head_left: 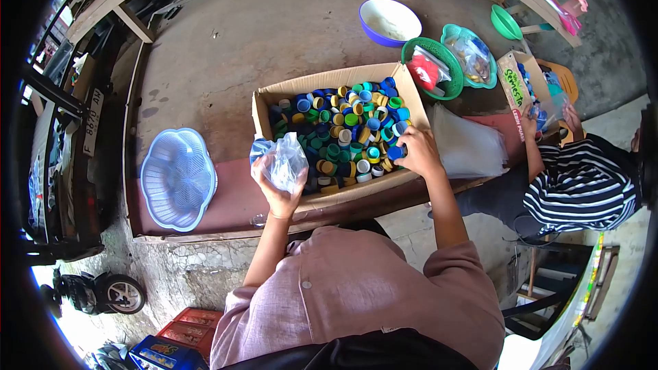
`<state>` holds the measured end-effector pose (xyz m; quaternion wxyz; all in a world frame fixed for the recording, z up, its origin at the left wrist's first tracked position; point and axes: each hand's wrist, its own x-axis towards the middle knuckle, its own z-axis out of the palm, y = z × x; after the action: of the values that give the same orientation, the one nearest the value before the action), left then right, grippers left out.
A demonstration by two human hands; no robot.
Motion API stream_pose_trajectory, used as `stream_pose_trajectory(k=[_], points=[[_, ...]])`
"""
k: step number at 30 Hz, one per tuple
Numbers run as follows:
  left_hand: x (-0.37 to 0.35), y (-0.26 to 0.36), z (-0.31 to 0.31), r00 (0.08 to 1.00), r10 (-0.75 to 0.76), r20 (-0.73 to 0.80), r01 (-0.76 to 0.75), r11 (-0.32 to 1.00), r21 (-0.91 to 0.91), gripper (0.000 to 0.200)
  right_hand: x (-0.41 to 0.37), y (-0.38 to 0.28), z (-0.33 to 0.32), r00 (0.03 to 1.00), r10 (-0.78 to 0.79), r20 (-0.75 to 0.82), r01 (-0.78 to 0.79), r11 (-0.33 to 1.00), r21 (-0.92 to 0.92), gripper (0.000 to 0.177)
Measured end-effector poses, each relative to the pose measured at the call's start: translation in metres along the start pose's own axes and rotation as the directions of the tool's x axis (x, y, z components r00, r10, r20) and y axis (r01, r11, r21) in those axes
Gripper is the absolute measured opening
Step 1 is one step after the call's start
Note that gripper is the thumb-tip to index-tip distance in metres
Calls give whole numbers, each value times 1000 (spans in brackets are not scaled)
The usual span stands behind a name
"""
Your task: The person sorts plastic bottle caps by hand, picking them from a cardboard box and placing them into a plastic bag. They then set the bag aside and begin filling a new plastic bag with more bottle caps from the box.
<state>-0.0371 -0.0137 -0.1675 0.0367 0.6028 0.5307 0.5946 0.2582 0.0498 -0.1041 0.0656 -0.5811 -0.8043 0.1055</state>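
A cardboard box [274, 90] full of plastic bottle caps [351, 120] in blue, green, yellow and white stands on the table in front of me. At the box's near left corner, my left hand [276, 197] is closed around a crumpled clear plastic bag [288, 163]. My right hand [423, 153] reaches over the right edge of the box. Its thumb and fingers are at a blue bottle cap [395, 153], which they appear to pinch.
A pale blue plastic basket [179, 179] sits left. Clear plastic sheets or bags [469, 147] lie right of the box. Behind are a purple-rimmed bowl [389, 22], a green basket [449, 89] and a light green basket [490, 82]. Another person [582, 181] handles a smaller box [510, 79] at right.
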Motion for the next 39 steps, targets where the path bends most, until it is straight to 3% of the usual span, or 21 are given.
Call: stream_pose_trajectory(k=[2,3,5,8,10,12,13,15,19,23,24,25,27,30,33,35,37,38,39], points=[[1,1,3,999,-11,-33,10,1000,-29,78,3,-12,-10,962,-142,-232,197,953,231,35],[2,2,3,998,-22,-59,18,998,-63,79,9,-25,-11,952,-142,-270,246,880,406,33],[0,-1,1,999,-26,-26,25,999,-36,80,16,-69,-25,917,-200,-344,373,737,564,37],[-7,-7,0,999,-35,14,36,998,-60,83,30,-123,-35,815,-402,-417,578,618,533,33],[-5,-8,0,999,-37,16,39,994,-104,85,41,-151,-28,790,-456,-410,605,689,398,31],[-2,-4,-1,999,43,33,-42,999,-6,89,48,-170,-12,782,-536,-318,616,742,264,27],[-2,-2,1,999,-8,-32,7,999,-33,91,49,-175,-8,781,-568,-258,619,757,209,26],[2,6,7,980,-141,-138,118,979,-166,89,50,-177,3,771,-562,-301,636,708,307,23],[3,4,4,979,-159,-128,133,973,-188,84,53,-163,22,827,-465,-317,549,544,634,25],[6,10,3,979,-122,-165,93,981,-170,70,48,-145,13,832,-478,-280,513,472,717,18],[10,13,3,984,-71,-163,59,995,-82,63,47,-139,13,849,-454,-272,482,452,751,17],[13,17,0,992,-48,-120,43,998,-40,60,44,-135,11,875,-392,-283,449,444,776,15],[12,14,0,995,-7,-99,10,999,38,60,42,-127,8,949,-241,-201,269,297,916,13],[11,12,0,996,9,-91,-7,1000,19,62,43,-106,17,978,-128,-167,209,494,844,18],[13,14,0,998,1,-68,0,1000,25,63,47,-87,36,996,-93,19,26,468,884,17],[13,13,0,997,10,-73,-8,1000,30,64,49,-78,49,997,-68,24,15,529,849,19],[13,13,-1,997,15,-76,-13,999,38,64,48,-70,58,990,-129,56,1,399,917,21],[13,14,-1,997,9,-73,-6,999,34,64,48,-65,62,989,-149,0,73,482,873,24],[13,14,-2,998,1,-69,1,1000,30,65,47,-62,62,989,-150,4,69,481,874,24]])
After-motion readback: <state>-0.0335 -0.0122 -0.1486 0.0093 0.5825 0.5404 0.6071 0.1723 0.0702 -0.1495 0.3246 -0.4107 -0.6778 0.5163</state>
